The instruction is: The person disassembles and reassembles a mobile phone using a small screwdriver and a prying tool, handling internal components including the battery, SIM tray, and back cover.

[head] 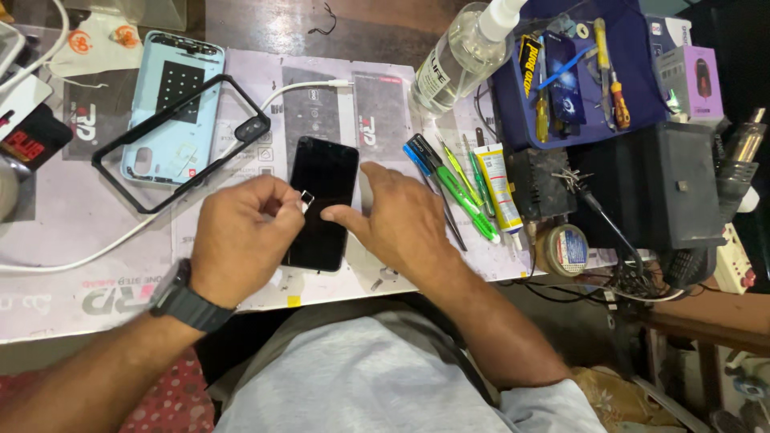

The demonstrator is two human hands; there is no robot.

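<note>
L hand [241, 236], w/ a black wristwatch [186, 298], has fingers pinched together on a small SIM tray [306, 197] over the black smartphone [322, 200], which lies face up mid-counter nr the front edge. R hand [397, 216] rests w/ fingers apart, thumb on phone's right side. Green screwdriver [465, 196] just beside R hand; light-blue back cover [170, 104] toward the counter's [64, 216] back-left.

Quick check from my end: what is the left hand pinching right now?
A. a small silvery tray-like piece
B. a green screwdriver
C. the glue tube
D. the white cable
A: the left hand pinches a small silvery piece between its fingertips, just over the black phone.
</note>
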